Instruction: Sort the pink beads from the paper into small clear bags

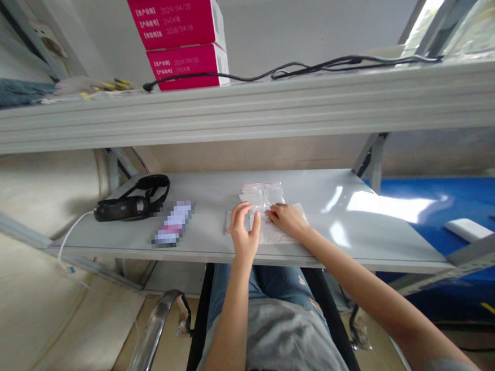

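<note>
Several small clear zip bags (pixel 273 192) lie on the grey table in front of me, overlapping each other. A larger clear plastic bag (pixel 272 236) is spread flat nearer the table's front edge. My left hand (pixel 244 234) is over the left side of the bags, its thumb and fingers apart. Just right of it, my right hand (pixel 289 219) has its fingers bent together on the edge of a bag. What those fingertips pinch is too small to make out clearly. Another small bag (pixel 228 222) shows beside my left hand.
A black head strap device (pixel 124 209) with a white cable lies on the table's left, beside a blurred phone (pixel 174 223). Above the table runs a shelf (pixel 242 113) bearing pink boxes (pixel 176 18) and a black cable (pixel 248 78). A blue surface (pixel 418 207) is at right.
</note>
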Tool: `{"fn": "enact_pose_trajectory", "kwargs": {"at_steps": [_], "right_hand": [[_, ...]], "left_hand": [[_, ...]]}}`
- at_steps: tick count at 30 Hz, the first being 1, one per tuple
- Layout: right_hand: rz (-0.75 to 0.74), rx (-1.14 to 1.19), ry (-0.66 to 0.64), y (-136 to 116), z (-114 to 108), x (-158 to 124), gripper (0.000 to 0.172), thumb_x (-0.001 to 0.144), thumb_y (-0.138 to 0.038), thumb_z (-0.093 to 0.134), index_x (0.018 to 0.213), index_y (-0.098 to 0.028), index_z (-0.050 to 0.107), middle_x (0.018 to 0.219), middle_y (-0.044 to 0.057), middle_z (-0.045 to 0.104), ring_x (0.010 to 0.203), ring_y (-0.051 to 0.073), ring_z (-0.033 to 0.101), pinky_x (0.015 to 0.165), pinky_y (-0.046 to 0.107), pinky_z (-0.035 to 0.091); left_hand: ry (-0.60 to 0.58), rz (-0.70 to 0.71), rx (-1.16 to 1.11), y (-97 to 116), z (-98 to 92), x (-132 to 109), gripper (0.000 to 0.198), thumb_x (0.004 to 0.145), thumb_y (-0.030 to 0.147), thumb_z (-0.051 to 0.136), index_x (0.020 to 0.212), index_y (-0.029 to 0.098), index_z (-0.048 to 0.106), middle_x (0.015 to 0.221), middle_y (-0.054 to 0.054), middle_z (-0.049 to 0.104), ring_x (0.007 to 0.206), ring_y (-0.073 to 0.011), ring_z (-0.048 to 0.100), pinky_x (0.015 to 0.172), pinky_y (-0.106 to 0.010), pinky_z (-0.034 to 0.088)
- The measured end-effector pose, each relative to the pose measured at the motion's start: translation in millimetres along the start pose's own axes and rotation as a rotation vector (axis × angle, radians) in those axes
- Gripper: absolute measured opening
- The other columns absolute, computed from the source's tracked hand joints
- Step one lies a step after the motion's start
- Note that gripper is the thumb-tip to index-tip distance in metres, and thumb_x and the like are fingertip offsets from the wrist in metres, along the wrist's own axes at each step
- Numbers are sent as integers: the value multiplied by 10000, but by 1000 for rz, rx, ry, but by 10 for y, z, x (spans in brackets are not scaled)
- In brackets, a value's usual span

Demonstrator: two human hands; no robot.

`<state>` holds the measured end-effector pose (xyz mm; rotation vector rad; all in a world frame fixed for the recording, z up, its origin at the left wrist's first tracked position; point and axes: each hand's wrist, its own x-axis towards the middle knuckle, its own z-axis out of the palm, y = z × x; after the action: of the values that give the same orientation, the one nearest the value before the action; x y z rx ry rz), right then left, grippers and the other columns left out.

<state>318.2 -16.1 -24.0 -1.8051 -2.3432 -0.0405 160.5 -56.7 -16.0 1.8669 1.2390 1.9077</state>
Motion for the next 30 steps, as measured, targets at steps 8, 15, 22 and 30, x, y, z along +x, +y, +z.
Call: {"fn": "enact_pose_trajectory", "kwargs": {"at_steps": [8,15,22,30], "right_hand": [[57,-51,1,-10,2,-19,398,933,-384,288,903,-170,622,933,81,624,733,166,607,611,254,352],[71,-4,81,-25,-59,-64,353,914,-403,321,924,-196,607,945,59,615,696,154,592,567,248,321],[209,649,317,20,-163,-14,537,896,-506,245,746,-168,634,654,45,600,581,144,537,545,252,333],[208,1322,228,34,-304,173,282,693,-443,558,700,-163,581,610,-8,554,441,71,379,425,215,270]], "left_hand": [[-5,3,4,17,0,-13,141,833,252,532,947,184,578,1048,-89,591,1004,-186,559,883,-355,463],[-13,7,12,16,5,-24,131,832,235,532,945,183,574,1042,-86,589,1007,-185,553,885,-353,459],[-76,18,-42,7,95,-109,380,817,264,547,1178,208,444,1264,-129,455,1187,-231,449,948,-418,433],[-304,123,10,39,179,-163,496,809,249,551,1261,209,352,1294,-128,444,1234,-224,410,1000,-411,397]]}}
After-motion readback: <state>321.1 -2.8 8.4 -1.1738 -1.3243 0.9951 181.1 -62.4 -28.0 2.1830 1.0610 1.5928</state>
